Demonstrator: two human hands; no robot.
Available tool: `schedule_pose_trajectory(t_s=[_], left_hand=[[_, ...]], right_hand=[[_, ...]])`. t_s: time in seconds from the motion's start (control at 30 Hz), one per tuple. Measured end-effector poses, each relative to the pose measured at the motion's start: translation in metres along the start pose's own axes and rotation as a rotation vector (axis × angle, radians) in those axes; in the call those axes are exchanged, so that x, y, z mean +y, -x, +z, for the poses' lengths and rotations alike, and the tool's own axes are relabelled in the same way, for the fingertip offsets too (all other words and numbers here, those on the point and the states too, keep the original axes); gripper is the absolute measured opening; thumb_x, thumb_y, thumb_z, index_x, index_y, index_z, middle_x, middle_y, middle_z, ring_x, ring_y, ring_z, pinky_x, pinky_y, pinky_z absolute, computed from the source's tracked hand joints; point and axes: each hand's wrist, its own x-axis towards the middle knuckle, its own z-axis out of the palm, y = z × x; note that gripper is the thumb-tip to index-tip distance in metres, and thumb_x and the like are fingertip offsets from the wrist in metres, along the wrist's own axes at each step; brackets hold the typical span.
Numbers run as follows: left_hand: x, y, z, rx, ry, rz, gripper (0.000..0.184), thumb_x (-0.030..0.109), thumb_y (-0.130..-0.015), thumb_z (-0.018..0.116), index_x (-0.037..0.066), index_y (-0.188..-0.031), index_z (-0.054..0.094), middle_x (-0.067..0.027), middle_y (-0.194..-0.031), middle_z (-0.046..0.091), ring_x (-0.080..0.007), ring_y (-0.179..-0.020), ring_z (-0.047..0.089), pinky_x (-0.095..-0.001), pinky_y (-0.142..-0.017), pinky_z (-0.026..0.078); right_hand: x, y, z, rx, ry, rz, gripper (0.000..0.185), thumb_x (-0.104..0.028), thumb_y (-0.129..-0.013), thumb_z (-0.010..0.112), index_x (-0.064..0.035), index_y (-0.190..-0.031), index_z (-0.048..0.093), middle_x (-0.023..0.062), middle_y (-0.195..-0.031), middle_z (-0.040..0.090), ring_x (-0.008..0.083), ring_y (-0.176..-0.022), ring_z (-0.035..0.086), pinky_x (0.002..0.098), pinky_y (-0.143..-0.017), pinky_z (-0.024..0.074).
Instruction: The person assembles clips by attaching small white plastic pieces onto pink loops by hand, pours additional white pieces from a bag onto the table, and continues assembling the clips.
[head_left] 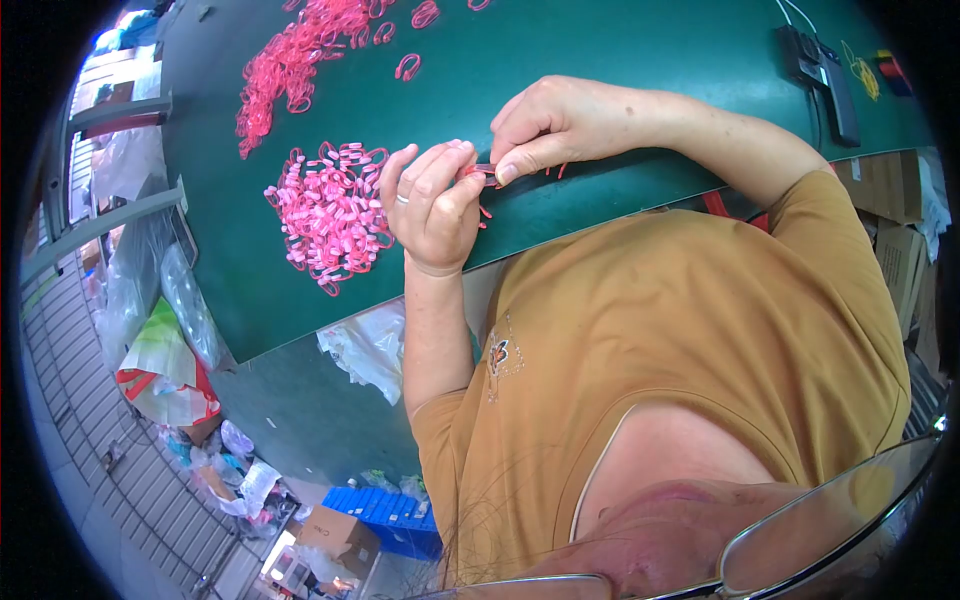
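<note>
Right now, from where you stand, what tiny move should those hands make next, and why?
Perhaps a slight shift of the right hand to even up its pinch. It and the left hand meet at the small red piece, their fingers covering much of it, so a gentle adjustment seems wiser than letting go. The pile of pink-and-white loops lies close by the left hand.

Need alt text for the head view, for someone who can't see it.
A person's left hand, wearing a ring, and right hand pinch a small red item over a green table. Beside the left hand lies a pile of red loops with pale pink pieces; farther off is a heap of red loops.
</note>
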Motion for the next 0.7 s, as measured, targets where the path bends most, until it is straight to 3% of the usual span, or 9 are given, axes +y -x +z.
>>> schedule_pose_trajectory(t_s=[0.1,0.13,0.17,0.23,0.37,0.57,0.63,0.7], left_hand=[[-0.003,0.001,0.006,0.036,0.089,-0.005,0.026,-0.001,-0.086,0.087,0.014,-0.097,0.068,-0.0068,-0.111,0.079,-0.0251,-0.096,0.078,-0.041,-0.088,0.06],[-0.004,0.001,0.009,0.067,0.142,-0.009,0.022,0.0,-0.085,0.086,0.011,-0.098,0.072,-0.0085,-0.112,0.079,-0.0258,-0.094,0.077,-0.039,-0.08,0.062],[-0.003,0.0,0.009,0.07,0.145,-0.005,0.022,0.0,-0.085,0.086,0.011,-0.098,0.072,-0.0085,-0.112,0.079,-0.0258,-0.094,0.077,-0.039,-0.08,0.062],[0.001,-0.004,0.005,0.033,0.216,0.011,0.022,0.0,-0.082,0.088,0.008,-0.099,0.077,-0.0117,-0.112,0.08,-0.0271,-0.091,0.078,-0.0364,-0.073,0.061],[0.005,-0.004,-0.001,-0.03,0.233,0.088,0.026,0.001,-0.079,0.087,0.006,-0.105,0.081,-0.0123,-0.114,0.08,-0.0273,-0.097,0.079,-0.0356,-0.074,0.061],[0.01,0.0,-0.002,0.057,0.263,0.037,0.027,-0.001,-0.08,0.085,0.006,-0.106,0.081,-0.0123,-0.112,0.08,-0.0268,-0.095,0.079,-0.0354,-0.076,0.063],[0.006,0.0,-0.002,0.075,0.263,-0.02,0.027,-0.003,-0.081,0.084,0.005,-0.106,0.081,-0.0128,-0.111,0.08,-0.0273,-0.093,0.079,-0.0361,-0.076,0.064],[0.001,0.001,-0.004,0.059,0.172,-0.123,0.028,-0.008,-0.083,0.081,0.004,-0.108,0.08,-0.0137,-0.109,0.08,-0.0292,-0.095,0.078,-0.0381,-0.079,0.064]], right_hand=[[0.01,-0.002,-0.001,-0.005,-0.052,-0.042,0.029,-0.029,-0.106,0.074,-0.0015,-0.109,0.079,0.0024,-0.084,0.069,0.0115,-0.079,0.068,0.0294,-0.068,0.0575],[0.012,-0.002,-0.002,-0.042,-0.154,0.074,0.027,-0.029,-0.106,0.074,-0.0021,-0.11,0.079,0.0021,-0.086,0.07,0.0109,-0.079,0.068,0.0286,-0.068,0.0575],[0.014,-0.002,-0.004,-0.079,-0.255,0.189,0.026,-0.028,-0.107,0.073,-0.0027,-0.11,0.079,0.0017,-0.088,0.072,0.0104,-0.079,0.068,0.0279,-0.068,0.0575],[0.018,0.0,-0.007,-0.104,-0.359,0.227,0.026,-0.027,-0.108,0.072,-0.0026,-0.11,0.079,0.002,-0.088,0.072,0.01,-0.078,0.068,0.0274,-0.068,0.0576],[0.024,0.001,-0.011,-0.244,-0.582,0.324,0.027,-0.027,-0.11,0.069,-0.0013,-0.108,0.078,0.0032,-0.086,0.074,0.0095,-0.074,0.068,0.0267,-0.067,0.0575],[0.018,-0.001,-0.003,-0.269,-0.631,0.343,0.032,-0.03,-0.112,0.065,-0.001,-0.112,0.078,0.0021,-0.084,0.072,0.0093,-0.071,0.067,0.0268,-0.065,0.056],[0.005,-0.001,-0.012,-0.179,-0.487,0.346,0.032,-0.031,-0.112,0.065,-0.0017,-0.118,0.077,0.0017,-0.088,0.073,0.0084,-0.075,0.068,0.0263,-0.068,0.0571],[-0.001,0.002,-0.038,0.094,-0.331,0.209,0.032,-0.03,-0.112,0.065,-0.0037,-0.126,0.077,0.0021,-0.098,0.075,0.0075,-0.086,0.07,0.0253,-0.076,0.0593]])
